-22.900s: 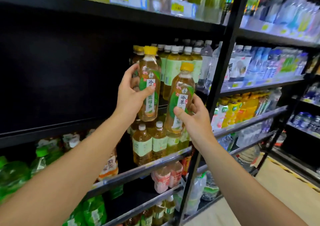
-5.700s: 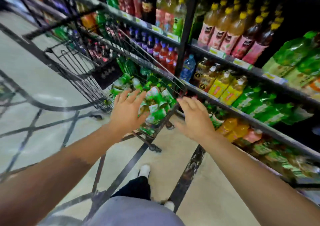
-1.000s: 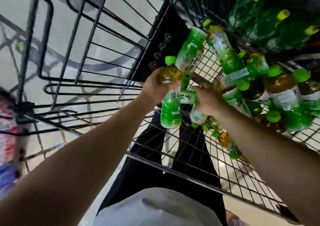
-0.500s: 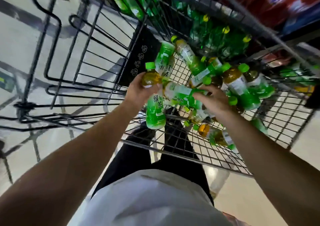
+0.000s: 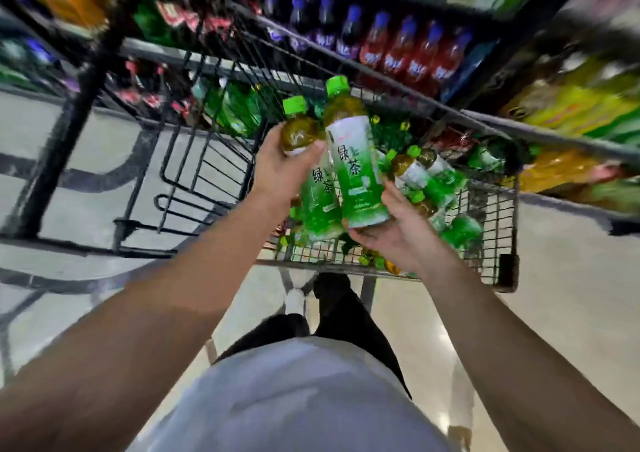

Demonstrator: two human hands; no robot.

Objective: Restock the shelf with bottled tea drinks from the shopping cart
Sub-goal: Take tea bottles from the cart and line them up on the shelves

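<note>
Each of my hands holds a green-capped bottle of green tea above the wire shopping cart point(image 5: 498, 209). My left hand point(image 5: 280, 171) grips the left bottle point(image 5: 313, 188) near its shoulder. My right hand point(image 5: 388, 230) cups the base of the right bottle point(image 5: 353, 160), which stands upright with its green-and-white label facing me. The two bottles touch side by side. Several more green tea bottles point(image 5: 433, 178) lie loose in the cart basket behind my right hand.
Black shelves run across the top and right: red drinks with blue caps point(image 5: 408, 53), yellow and green packs point(image 5: 581, 105). The cart's folded child seat point(image 5: 204, 171) is at left. My legs and shoe point(image 5: 294, 299) stand behind the cart on a pale floor.
Both hands have lifted their bottles up out of the cart basket. The right bottle, lying across half a second ago, now stands upright. My view has tilted up toward the shelves.
</note>
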